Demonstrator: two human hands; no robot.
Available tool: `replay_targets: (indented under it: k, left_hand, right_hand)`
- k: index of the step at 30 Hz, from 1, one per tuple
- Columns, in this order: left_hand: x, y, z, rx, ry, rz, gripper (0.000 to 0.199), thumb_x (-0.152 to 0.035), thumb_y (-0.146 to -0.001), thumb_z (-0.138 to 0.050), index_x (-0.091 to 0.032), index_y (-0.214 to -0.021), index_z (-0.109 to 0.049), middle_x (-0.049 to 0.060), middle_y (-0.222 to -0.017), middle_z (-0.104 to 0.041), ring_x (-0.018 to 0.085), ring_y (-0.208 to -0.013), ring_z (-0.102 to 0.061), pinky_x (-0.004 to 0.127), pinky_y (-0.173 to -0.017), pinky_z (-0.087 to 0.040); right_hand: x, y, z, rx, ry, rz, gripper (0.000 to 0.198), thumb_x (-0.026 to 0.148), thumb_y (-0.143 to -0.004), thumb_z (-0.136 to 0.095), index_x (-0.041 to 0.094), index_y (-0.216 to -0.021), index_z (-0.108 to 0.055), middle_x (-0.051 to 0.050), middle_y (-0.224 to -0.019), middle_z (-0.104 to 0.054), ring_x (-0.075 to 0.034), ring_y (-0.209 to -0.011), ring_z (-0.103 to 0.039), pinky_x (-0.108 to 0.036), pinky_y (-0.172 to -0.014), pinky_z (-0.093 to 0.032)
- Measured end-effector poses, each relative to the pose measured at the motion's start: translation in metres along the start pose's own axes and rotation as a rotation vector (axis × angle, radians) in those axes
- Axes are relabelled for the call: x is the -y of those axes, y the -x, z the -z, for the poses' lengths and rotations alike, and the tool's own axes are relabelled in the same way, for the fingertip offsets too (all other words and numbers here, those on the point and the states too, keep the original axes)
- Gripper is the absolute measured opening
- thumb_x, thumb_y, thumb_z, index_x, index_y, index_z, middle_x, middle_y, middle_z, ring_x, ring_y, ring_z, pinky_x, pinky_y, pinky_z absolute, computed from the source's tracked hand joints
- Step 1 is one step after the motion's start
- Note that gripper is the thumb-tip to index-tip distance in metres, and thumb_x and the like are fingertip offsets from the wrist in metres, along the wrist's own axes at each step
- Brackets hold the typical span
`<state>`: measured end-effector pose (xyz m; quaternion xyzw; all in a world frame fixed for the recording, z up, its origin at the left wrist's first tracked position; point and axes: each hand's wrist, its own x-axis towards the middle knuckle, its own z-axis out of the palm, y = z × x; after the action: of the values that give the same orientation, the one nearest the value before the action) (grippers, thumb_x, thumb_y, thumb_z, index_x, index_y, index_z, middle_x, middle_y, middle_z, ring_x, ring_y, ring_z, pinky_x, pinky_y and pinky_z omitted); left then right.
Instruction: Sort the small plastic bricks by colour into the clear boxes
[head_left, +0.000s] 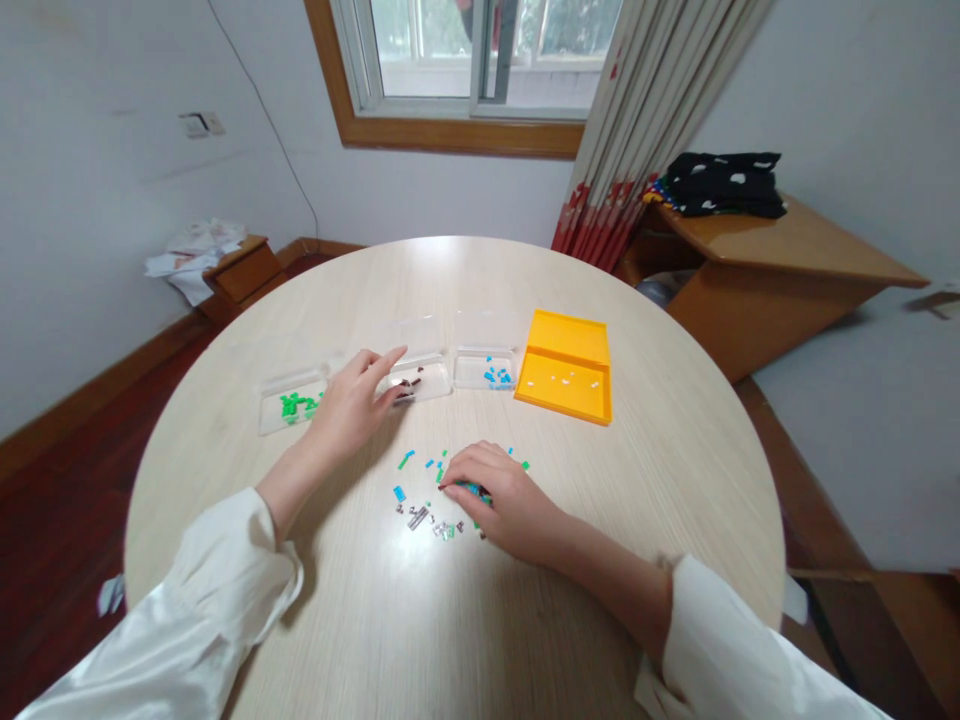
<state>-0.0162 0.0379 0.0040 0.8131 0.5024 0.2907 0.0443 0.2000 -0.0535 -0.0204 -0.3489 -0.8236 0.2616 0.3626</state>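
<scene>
My left hand (356, 398) is at the near left edge of a clear plastic box (439, 385) that holds several dark brown bricks (406, 386). Its thumb and index finger are apart, with nothing visible between them. Over a loose pile of small toy building bricks (418, 517), my right hand (501, 495) has its fingertips pinched on a tiny dark brown brick (442, 488). Blue, green, brown and greyish pieces lie scattered around that hand, and its palm hides part of the pile.
Left stands a clear box (271, 418) with green bricks. Right of the brown ones are a clear box (465, 372) with blue bricks and an open yellow case (566, 405) with white pieces. All stand on a round wooden table (465, 620).
</scene>
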Motion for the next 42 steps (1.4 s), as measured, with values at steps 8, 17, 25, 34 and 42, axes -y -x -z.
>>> replay_targets:
  k: [8,17,25,34,42]
  left_hand:
    - [-0.035,0.035,0.005,-0.036,0.238,-0.266,0.017,-0.021,-0.089,-0.051,-0.018,-0.094,-0.066,0.007,-0.088,-0.064,0.015,-0.081,-0.06,0.028,-0.071,-0.049]
    - [-0.061,0.045,0.001,-0.001,0.301,-0.439,0.015,-0.022,-0.09,-0.052,-0.016,-0.094,-0.065,0.008,-0.083,-0.066,0.015,-0.079,-0.062,0.027,-0.069,-0.052]
    - [-0.062,0.046,0.001,0.001,0.305,-0.41,0.017,-0.023,-0.091,-0.05,-0.016,-0.088,-0.066,0.008,-0.08,-0.066,0.015,-0.075,-0.061,0.029,-0.069,-0.052]
    - [-0.047,0.04,0.002,-0.125,0.315,-0.214,0.011,-0.023,-0.085,-0.058,-0.018,-0.078,-0.065,0.006,-0.076,-0.067,0.015,-0.072,-0.06,0.028,-0.067,-0.047]
    - [-0.013,0.018,-0.002,-0.24,0.186,0.122,0.015,-0.027,-0.079,-0.062,-0.018,-0.068,-0.062,0.001,-0.067,-0.061,0.014,-0.059,-0.049,0.027,-0.061,-0.038]
  right_hand:
    - [0.003,-0.007,0.006,-0.113,-0.222,-0.348,0.009,0.019,-0.084,-0.055,0.019,-0.079,-0.062,-0.001,-0.075,-0.063,-0.012,-0.068,-0.056,-0.027,-0.066,-0.046]
    - [0.0,-0.006,0.006,-0.105,-0.242,-0.359,0.011,0.024,-0.085,-0.053,0.019,-0.079,-0.06,0.0,-0.073,-0.061,-0.013,-0.069,-0.053,-0.028,-0.066,-0.044]
    - [0.0,-0.006,0.006,-0.09,-0.231,-0.352,0.02,0.031,-0.088,-0.051,0.019,-0.076,-0.061,0.0,-0.072,-0.059,-0.013,-0.069,-0.053,-0.028,-0.066,-0.045]
    - [-0.001,-0.005,0.002,-0.093,-0.124,-0.175,0.014,0.02,-0.087,-0.051,0.019,-0.075,-0.059,-0.003,-0.075,-0.063,-0.014,-0.075,-0.057,-0.029,-0.072,-0.045]
    - [0.005,0.001,-0.002,0.107,0.068,0.085,0.006,0.015,-0.082,-0.06,0.018,-0.077,-0.062,-0.004,-0.084,-0.064,-0.015,-0.084,-0.057,-0.031,-0.078,-0.039]
